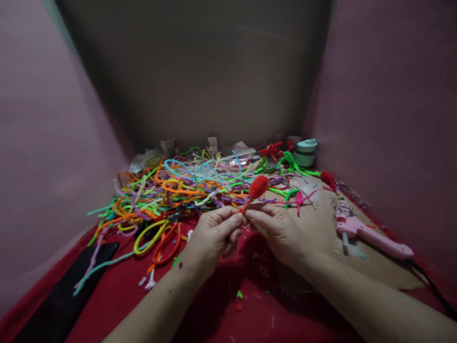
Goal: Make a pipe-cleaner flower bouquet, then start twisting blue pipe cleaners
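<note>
A red pipe cleaner petal (258, 187), a rounded loop on a narrow twisted stem, points up and to the right above my fingertips. My left hand (217, 233) pinches the lower end of its stem between thumb and forefinger. From the other side my right hand (276, 228) closes its thumb and fingers on the same stem end, close against the left thumb. The very tip of the stem is hidden by the fingers. Behind the hands spreads a tangled heap of coloured pipe cleaners (185, 186).
At right a pink hot glue gun (371, 233) lies on a cardboard sheet (317, 214). Scissors with yellow and red handles (167, 255) lie left of my hands. A black flat object (71, 290) rests at the left edge. A mint-lidded jar (305, 152) stands at the back.
</note>
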A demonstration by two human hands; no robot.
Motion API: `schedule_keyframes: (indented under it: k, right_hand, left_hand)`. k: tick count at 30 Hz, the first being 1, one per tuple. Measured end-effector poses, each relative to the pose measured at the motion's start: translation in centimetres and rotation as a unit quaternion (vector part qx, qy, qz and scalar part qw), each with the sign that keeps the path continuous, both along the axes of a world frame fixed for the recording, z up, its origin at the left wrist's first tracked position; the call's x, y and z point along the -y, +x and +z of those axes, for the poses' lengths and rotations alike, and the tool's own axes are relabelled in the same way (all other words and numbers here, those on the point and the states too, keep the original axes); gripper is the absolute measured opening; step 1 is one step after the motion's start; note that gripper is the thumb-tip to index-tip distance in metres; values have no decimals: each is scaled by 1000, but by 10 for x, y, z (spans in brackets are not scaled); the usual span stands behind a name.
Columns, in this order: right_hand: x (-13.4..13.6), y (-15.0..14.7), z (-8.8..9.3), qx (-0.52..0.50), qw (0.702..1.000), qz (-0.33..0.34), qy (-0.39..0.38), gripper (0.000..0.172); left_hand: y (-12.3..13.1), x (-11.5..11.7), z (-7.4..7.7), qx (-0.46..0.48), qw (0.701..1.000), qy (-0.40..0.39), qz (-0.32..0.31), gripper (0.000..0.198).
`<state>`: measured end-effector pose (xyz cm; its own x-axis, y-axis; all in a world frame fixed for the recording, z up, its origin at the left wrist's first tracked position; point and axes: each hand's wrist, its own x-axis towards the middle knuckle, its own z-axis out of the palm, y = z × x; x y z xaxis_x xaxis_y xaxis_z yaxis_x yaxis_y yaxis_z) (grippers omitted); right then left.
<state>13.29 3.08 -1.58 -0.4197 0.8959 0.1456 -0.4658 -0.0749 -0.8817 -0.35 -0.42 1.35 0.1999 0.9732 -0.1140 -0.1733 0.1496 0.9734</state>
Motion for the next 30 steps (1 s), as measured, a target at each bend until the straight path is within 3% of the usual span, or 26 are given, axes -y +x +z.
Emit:
schedule_keyframes:
  k: [7, 10, 12, 14, 16, 18, 20, 21, 23, 27, 30]
  right_hand:
    - [2, -1, -4, -64, 995, 49, -52, 10]
    - [3, -2, -6, -73, 995, 45, -55, 9]
    - [3, -3, -7, -76, 995, 32, -55, 8]
    - [3, -4, -8, -87, 995, 16, -54, 7]
    - [3, -5, -8, -97, 994, 5, -48, 8]
    - [4, -5, -7, -91, 995, -8, -41, 10]
    - [4, -5, -6, -72, 996, -23, -46, 10]
    - [4, -5, -6, -63, 996, -29, -51, 10]
    - [4, -4, -7, -52, 997, -26, -55, 10]
    - [2, -2, -7, -38, 999, -2, -16, 6]
    - [1, -2, -8, -32, 999, 4, -30, 6]
  left_hand:
    - [-8, -5, -8, 183, 970, -98, -125, 14]
    - [-8, -6, -8, 178, 968, -102, -144, 14]
    - [-6, -5, -7, 95, 987, -64, -116, 18]
    - [-2, -2, -7, -60, 997, 14, -48, 22]
    - [1, 1, -9, -230, 965, 120, 35, 20]
    - [4, 2, -14, -345, 906, 223, 99, 14]
    - [4, 2, -18, -392, 864, 291, 127, 12]
    - [4, 2, -18, -395, 857, 304, 130, 13]
    - [4, 2, -16, -369, 876, 286, 123, 15]
    - [4, 3, -5, -206, 969, 120, 68, 25]
    - [3, 3, -1, -71, 997, 27, 14, 27]
